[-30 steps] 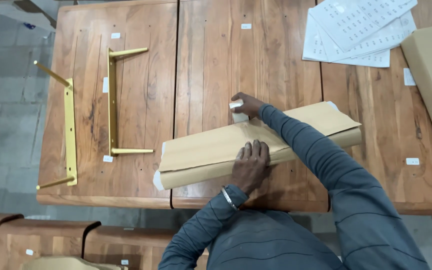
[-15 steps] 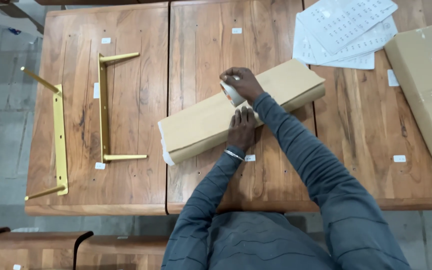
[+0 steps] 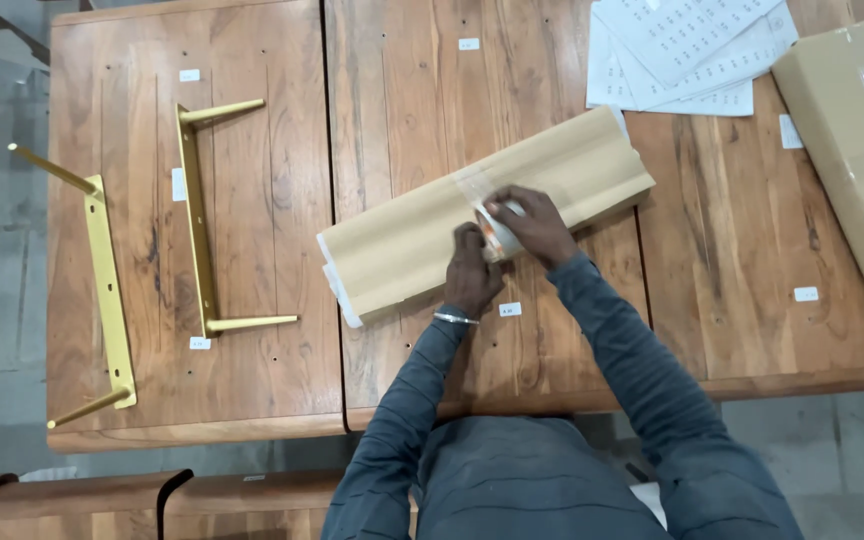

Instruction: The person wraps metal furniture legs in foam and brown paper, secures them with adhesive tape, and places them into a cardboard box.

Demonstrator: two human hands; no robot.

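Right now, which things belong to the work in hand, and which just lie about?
In hand:
left hand
right hand
tape roll
paper-wrapped parcel

Lying about:
two brass brackets
paper sheets
cardboard box

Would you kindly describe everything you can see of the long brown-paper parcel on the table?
The long parcel is wrapped in plain tan paper, creased along its length, and lies flat and slantwise on the wooden table, its right end farther from the person. White padding shows at its open left end. A strip of clear tape crosses its middle. The left hand rests on its near edge, and the right hand holds a tape roll against it.
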